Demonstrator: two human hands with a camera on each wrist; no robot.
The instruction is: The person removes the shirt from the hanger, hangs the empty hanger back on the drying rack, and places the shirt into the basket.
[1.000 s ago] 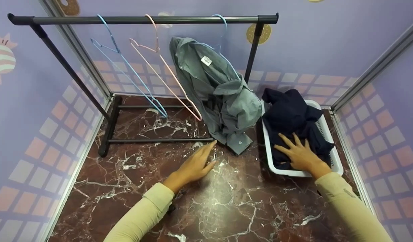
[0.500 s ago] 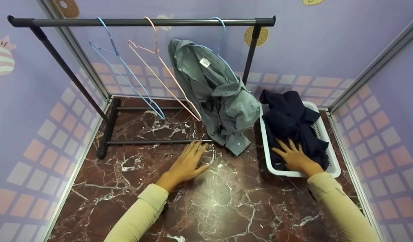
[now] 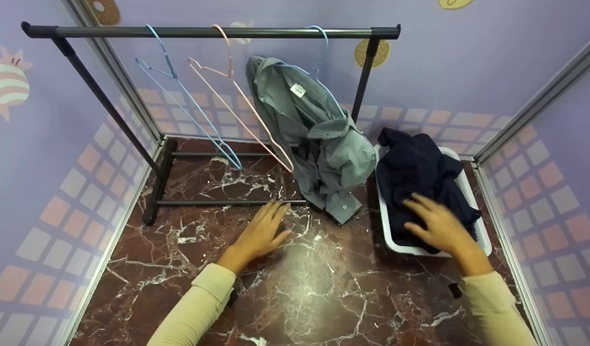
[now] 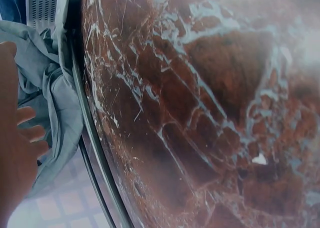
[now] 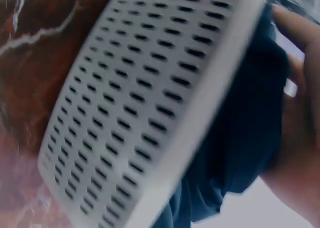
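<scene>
Left hand (image 3: pixel 258 232): bare, palm down, fingers extended and slightly apart, holding nothing; reaches toward the rack's front low rail (image 3: pixel 213 203), contact not determinable.
Right hand (image 3: pixel 436 228): bare, blurred, fingers extended and parted, over the near part of the navy garment (image 3: pixel 415 163); no pinch visible, contact not determinable.
Navy garment: bunched in the white basket (image 3: pixel 399 247), right of the rack (image 3: pixel 194 32), its far end overhanging the rim; the basket's slotted side shows in the right wrist view.
Hung stock: grey-green shirt (image 3: pixel 345 154) on a blue hanger (image 3: pixel 327 41); leftward, a pink hanger (image 3: pixel 252 111) and a second blue hanger (image 3: pixel 194 103), both without garments.
Step in hand, as judged: taking up or arranging the navy garment. Next move probably calls for closing fingers on a fold, the left hand assisting.
Surface: dark red-brown marbled surface (image 3: pixel 304 288), white-veined, glossy, light reflected centrally.
Room: lilac walls (image 3: pixel 468 62) with pink and pale squares, confectionery motifs, metal corner strips (image 3: pixel 540 96).
</scene>
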